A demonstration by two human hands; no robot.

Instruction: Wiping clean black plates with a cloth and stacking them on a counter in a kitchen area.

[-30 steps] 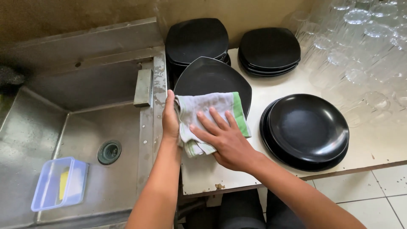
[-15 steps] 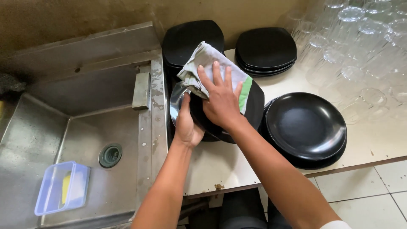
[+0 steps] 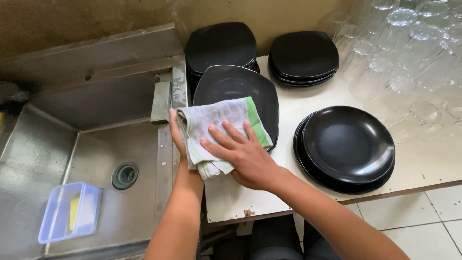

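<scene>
A black square plate point(image 3: 238, 86) is held tilted above the white counter point(image 3: 433, 168). My left hand point(image 3: 177, 132) grips its left edge from behind. My right hand point(image 3: 243, 154) presses a grey cloth with a green stripe point(image 3: 216, 123) flat against the plate's lower face, fingers spread. The cloth covers most of the plate's near half and hides part of my left hand.
Two stacks of black square plates point(image 3: 221, 45) point(image 3: 303, 55) stand at the back. A stack of round black plates point(image 3: 346, 147) sits to the right. Upturned clear glasses point(image 3: 409, 53) fill the far right. A steel sink point(image 3: 96, 159) with a blue plastic box point(image 3: 70, 212) lies left.
My right hand and the cloth have moved from the plate's upper part back down to its near half, and the plate sits more upright in my left hand.
</scene>
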